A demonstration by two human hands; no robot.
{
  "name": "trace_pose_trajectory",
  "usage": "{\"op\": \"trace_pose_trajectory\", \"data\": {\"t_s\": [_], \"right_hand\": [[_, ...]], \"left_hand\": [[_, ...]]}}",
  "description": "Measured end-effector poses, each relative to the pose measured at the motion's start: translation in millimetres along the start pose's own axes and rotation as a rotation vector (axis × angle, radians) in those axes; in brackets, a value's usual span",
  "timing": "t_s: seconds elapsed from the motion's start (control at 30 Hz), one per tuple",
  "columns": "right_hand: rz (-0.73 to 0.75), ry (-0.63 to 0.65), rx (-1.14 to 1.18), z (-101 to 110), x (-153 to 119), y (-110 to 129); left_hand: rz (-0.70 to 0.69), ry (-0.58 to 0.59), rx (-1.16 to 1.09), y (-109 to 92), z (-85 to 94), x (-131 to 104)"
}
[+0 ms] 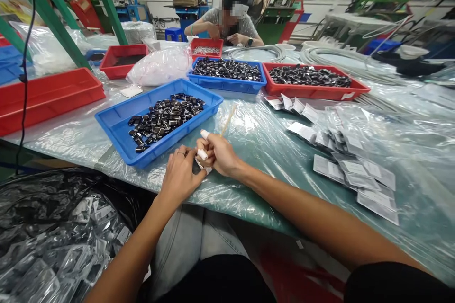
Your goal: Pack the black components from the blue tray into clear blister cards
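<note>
At the table's [270,180] near edge, the left hand [181,170] lies low with its fingers together and slightly bent, touching a small, flat, dark-and-white piece [197,167]; whether it grips the piece cannot be told. The right hand [220,154] meets it there, fingers curled, with white coverings on two digits; what it pinches is hidden. A thin, pale stick [229,119] slants toward the far edge from behind the right hand, its lower end out of sight, so whether it is held is unclear. Just left of the hands, a blue tray [119,128] of small black pieces [167,118] reaches close to the near edge. Toward the right edge lie flat packets [355,170], some overlapping. Beyond the blue tray stand a second blue tray [227,84] and a long red tray [305,90], both filled with dark pieces. Another person [222,21] sits at the far edge.
</note>
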State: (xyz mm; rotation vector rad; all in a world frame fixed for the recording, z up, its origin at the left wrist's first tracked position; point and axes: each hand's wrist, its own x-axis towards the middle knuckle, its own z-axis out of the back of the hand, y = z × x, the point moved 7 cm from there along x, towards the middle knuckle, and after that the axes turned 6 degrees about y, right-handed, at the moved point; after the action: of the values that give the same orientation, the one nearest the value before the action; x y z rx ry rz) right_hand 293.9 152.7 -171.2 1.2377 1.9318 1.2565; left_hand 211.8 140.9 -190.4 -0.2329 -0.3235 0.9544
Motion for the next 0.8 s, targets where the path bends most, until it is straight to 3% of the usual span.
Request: {"op": "trace_pose_trajectory", "data": {"t_s": [0.1,0.17,0.3,0.37,0.47,0.57,0.7,0.8], "right_hand": [[-0.029,-0.023,0.006,24,2,21],[-0.106,-0.112,-0.126,54,1,36],[-0.211,-0.489,-0.783,122,-34,72],[-0.211,-0.605,-1.068,138,-58,84],[-0.249,-0.638,-1.426,144,-86,82],[-0.121,-0.584,-1.71,119,-91,80],[0.381,-0.332,-1.89,29,-72,85],[0.486,-0.05,-1.912,-27,-46,79]], "left_hand": [[-0.044,-0.026,-0.035,-2,2.5,-2],[-0.05,-0.02,-0.115,-1,4.4,-3],[0.013,-0.02,-0.334,7,10.7,-2],[0.07,-0.049,-0.473,12,14.2,-2],[0.157,-0.085,-0.723,19,14.5,-2],[0.226,-0.085,-0.968,21,9.9,-3],[0.263,-0.064,-1.205,19,8.3,-1],[0.208,-0.131,-1.346,17,21.3,4]]}}
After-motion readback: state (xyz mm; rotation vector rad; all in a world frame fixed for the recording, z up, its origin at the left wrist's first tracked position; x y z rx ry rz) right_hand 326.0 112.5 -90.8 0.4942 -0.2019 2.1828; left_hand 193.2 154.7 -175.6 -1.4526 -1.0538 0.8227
